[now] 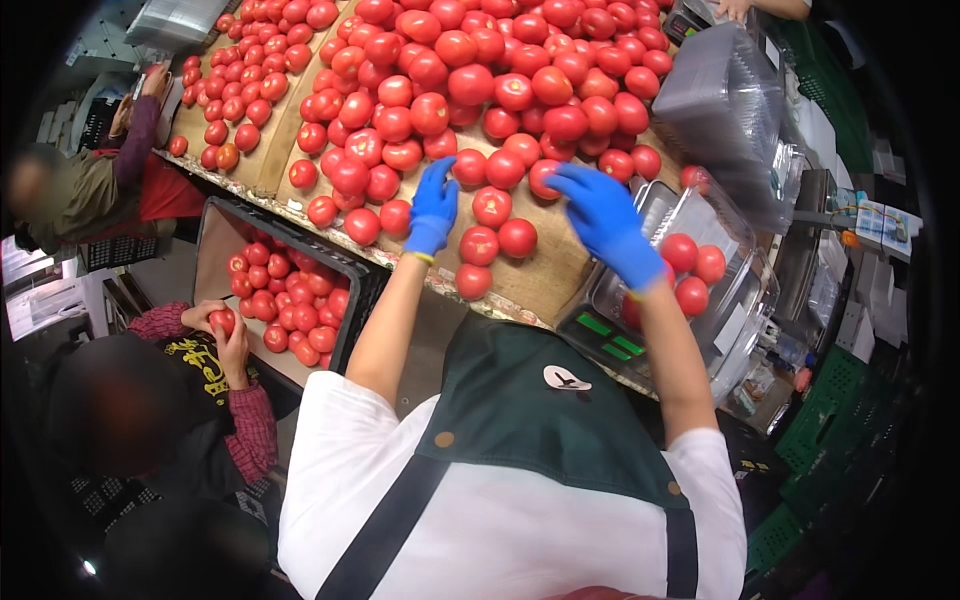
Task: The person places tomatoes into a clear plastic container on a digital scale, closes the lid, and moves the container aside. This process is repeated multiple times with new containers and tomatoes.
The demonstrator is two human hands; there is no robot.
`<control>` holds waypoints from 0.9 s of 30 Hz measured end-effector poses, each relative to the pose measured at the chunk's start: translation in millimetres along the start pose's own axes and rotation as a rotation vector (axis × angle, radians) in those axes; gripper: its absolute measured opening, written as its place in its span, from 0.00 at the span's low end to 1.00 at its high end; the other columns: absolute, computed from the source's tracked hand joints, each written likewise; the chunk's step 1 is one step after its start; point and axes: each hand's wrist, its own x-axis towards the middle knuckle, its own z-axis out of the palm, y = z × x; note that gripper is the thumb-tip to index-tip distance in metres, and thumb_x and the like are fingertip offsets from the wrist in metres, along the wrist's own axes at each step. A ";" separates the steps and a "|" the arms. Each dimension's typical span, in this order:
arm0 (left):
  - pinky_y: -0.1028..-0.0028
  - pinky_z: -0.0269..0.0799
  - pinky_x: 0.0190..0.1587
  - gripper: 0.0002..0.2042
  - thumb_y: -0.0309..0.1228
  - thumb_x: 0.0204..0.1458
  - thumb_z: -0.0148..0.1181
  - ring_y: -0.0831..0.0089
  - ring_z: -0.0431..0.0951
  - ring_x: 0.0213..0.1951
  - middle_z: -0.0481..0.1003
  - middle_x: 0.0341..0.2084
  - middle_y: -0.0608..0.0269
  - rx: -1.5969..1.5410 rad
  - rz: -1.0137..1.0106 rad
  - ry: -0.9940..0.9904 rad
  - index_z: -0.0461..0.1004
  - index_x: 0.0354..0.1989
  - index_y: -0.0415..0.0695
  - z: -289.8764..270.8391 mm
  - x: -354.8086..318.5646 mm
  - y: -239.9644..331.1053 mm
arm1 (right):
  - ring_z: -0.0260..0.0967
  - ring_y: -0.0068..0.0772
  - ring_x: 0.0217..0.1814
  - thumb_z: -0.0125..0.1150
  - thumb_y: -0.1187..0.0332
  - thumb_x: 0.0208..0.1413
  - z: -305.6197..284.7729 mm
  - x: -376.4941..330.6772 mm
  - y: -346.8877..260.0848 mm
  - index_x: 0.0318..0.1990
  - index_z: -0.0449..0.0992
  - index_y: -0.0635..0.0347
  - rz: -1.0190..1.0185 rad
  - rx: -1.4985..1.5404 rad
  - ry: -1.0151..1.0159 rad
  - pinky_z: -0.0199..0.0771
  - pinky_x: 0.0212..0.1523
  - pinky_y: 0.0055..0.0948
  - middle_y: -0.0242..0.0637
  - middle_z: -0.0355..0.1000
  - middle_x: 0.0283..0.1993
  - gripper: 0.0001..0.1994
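Note:
My left hand (433, 208), in a blue glove, reaches up among the tomatoes with its fingers stretched out and nothing in its grasp. Just right of its fingertips sits a tomato (469, 168). My right hand (603, 218), also gloved in blue and slightly blurred, hovers with fingers apart beside another tomato (541, 180); whether they touch, I cannot tell. Between the hands, several loose tomatoes (479, 245) lie on the brown tabletop (535, 285). Below my right wrist, a clear plastic tray (735, 250) holding a few tomatoes rests on a scale with a green display (610, 335).
A large heap of tomatoes (470, 85) covers the table's far part. Stacked clear trays (725, 120) stand at the right. At the left, a co-worker's hands (225, 335) hold a tomato by a black crate (360, 290) of tomatoes. Another person's hand (735, 8) shows top right.

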 end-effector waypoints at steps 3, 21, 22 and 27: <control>0.60 0.68 0.50 0.23 0.29 0.45 0.58 0.50 0.72 0.43 0.64 0.54 0.53 0.168 0.093 -0.146 0.66 0.53 0.49 23.5 21.6 -9.7 | 0.65 0.46 0.52 0.56 0.75 0.43 103.2 49.8 37.1 0.52 0.67 0.47 -0.216 -0.271 -0.046 0.68 0.47 0.41 0.42 0.63 0.56 0.25; 0.71 0.67 0.50 0.19 0.40 0.58 0.49 0.68 0.71 0.45 0.71 0.46 0.59 -0.520 -0.338 -0.492 0.67 0.53 0.43 19.5 56.8 94.0 | 0.58 0.53 0.58 0.60 0.60 0.46 18.1 -38.0 -56.6 0.58 0.64 0.49 0.438 0.092 0.317 0.65 0.54 0.41 0.47 0.60 0.58 0.28; 0.72 0.65 0.53 0.19 0.39 0.61 0.44 0.69 0.70 0.49 0.70 0.48 0.59 -0.504 -0.152 -0.484 0.66 0.56 0.43 26.5 47.8 110.7 | 0.57 0.53 0.59 0.61 0.61 0.46 6.2 -44.1 -59.7 0.58 0.63 0.49 0.444 0.084 0.335 0.65 0.54 0.41 0.48 0.59 0.58 0.28; 0.72 0.61 0.57 0.19 0.37 0.62 0.42 0.69 0.66 0.55 0.66 0.54 0.56 -0.877 -0.272 -0.685 0.64 0.58 0.43 41.6 -4.1 241.1 | 0.57 0.50 0.59 0.65 0.71 0.43 -41.7 -85.6 -45.4 0.55 0.63 0.52 0.410 -0.036 0.435 0.63 0.57 0.42 0.48 0.59 0.56 0.28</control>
